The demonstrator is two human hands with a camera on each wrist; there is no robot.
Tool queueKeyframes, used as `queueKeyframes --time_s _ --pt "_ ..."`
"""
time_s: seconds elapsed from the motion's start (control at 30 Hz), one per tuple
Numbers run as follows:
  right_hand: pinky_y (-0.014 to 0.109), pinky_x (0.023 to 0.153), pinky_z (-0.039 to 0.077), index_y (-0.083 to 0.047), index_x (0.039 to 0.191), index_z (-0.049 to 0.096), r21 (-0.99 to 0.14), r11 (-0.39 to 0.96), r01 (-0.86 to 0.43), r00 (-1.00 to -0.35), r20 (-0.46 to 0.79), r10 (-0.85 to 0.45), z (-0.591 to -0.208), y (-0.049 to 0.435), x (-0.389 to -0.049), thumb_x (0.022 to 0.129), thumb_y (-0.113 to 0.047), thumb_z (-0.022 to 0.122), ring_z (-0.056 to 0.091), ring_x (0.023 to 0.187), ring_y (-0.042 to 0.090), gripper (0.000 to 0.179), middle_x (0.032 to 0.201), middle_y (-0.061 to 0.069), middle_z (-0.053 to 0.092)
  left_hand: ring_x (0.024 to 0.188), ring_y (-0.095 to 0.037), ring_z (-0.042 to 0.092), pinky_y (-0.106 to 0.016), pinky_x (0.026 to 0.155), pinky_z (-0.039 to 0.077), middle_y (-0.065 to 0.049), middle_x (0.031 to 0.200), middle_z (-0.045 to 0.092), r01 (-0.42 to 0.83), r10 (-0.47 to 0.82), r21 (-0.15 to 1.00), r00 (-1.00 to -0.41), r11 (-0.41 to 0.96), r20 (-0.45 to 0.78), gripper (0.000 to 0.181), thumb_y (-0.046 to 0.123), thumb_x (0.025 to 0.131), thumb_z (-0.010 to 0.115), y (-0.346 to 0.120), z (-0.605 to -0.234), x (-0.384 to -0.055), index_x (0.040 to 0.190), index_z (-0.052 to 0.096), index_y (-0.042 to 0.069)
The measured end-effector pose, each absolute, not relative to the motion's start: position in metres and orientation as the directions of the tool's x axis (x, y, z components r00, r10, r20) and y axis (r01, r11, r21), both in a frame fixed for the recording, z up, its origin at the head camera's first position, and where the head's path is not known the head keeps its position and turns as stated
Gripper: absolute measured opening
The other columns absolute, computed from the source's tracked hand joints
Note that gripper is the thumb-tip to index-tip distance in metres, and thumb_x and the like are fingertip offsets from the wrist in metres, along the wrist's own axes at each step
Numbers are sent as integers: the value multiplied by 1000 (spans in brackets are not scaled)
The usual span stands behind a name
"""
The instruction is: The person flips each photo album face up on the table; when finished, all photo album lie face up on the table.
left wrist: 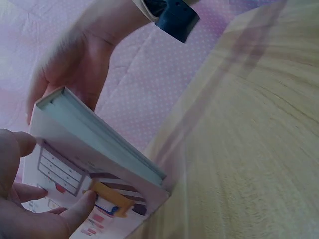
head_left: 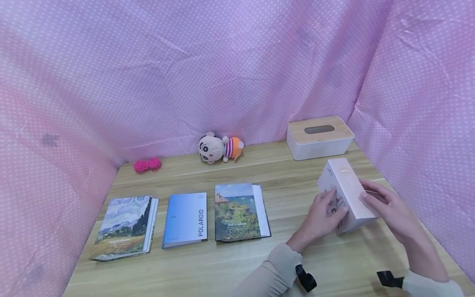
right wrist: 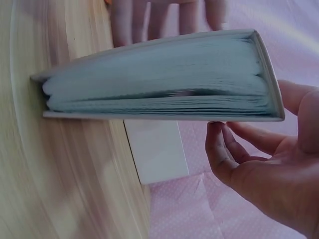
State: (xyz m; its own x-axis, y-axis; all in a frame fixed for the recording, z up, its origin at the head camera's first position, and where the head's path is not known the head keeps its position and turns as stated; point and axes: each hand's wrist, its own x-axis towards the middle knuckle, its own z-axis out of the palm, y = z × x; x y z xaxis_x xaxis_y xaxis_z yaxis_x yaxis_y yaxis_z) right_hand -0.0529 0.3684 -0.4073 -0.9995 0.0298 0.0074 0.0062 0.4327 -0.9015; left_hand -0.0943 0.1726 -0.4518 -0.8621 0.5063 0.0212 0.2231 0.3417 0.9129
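Observation:
A thick pale pink photo album point(head_left: 349, 185) is tilted up at the right of the table, spine upward, its lower edge close to the tabletop. Small drawings of furniture decorate its cover, and the right wrist view shows its stacked pages point(right wrist: 159, 74). My left hand point(head_left: 320, 218) lies against the illustrated cover with spread, fairly straight fingers. On the other side, my right hand point(head_left: 391, 210) grips the album near the spine, thumb on the spine and fingertips against the back cover.
Left of the hands lie a landscape photo album point(head_left: 237, 214), a blue Polaroid album point(head_left: 185, 218) and another painted photo album point(head_left: 122, 227). Along the back are pink yarn point(head_left: 147, 165), a plush doll point(head_left: 219, 147) and a tissue box point(head_left: 320, 144). Pink dotted curtain point(head_left: 237, 74) encloses the table.

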Motion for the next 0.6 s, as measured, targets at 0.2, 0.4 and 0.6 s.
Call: queueKeyframes --time_s 0.2,0.4,0.6 --pt "7 82 47 -3 146 37 -930 364 -50 -998 57 8 -409 359 -56 100 -21 50 50 109 -14 51 127 -20 49 126 -8 45 -30 100 44 3 144 42 231 474 914 -879 334 49 67 51 93 52 166 -440 -94 151 29 26" --pt "10 83 48 -4 147 35 -968 244 -66 -997 54 -57 -412 354 -57 101 -18 47 53 109 -8 49 130 -15 49 118 -5 49 -23 93 46 4 139 44 207 450 923 -892 323 43 73 50 92 56 162 -438 -95 152 24 25" --pt "10 87 47 -3 148 31 -987 151 -63 -992 45 -120 -416 353 -61 102 -17 44 51 114 -10 50 138 -14 46 117 -6 51 -17 85 49 4 144 41 190 454 935 -890 301 34 71 46 92 58 156 -433 -96 151 21 34"
